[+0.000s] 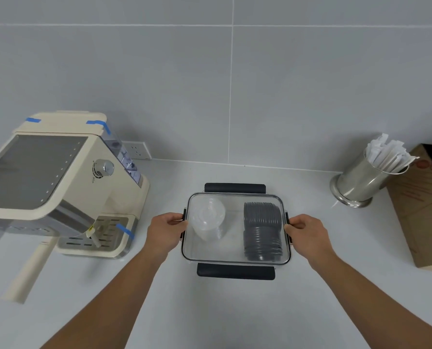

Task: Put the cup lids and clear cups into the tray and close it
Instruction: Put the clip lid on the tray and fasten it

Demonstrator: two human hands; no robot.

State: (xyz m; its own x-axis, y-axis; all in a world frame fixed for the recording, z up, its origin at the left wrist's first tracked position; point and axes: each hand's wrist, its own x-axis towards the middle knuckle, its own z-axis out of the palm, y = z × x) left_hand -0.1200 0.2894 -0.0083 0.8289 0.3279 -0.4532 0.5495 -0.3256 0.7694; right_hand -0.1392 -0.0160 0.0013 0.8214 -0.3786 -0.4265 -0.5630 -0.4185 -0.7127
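My left hand [165, 231] and right hand [305, 231] each grip one side of the lidded tray [236, 259], with cups [207, 219] and lids [262, 230] inside.

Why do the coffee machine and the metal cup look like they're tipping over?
Head view: the wide-angle lens bends things near the edges, so the coffee machine leans one way and the metal cup the other. The tray in the middle looks nearly straight. Light is soft, shadows faint.
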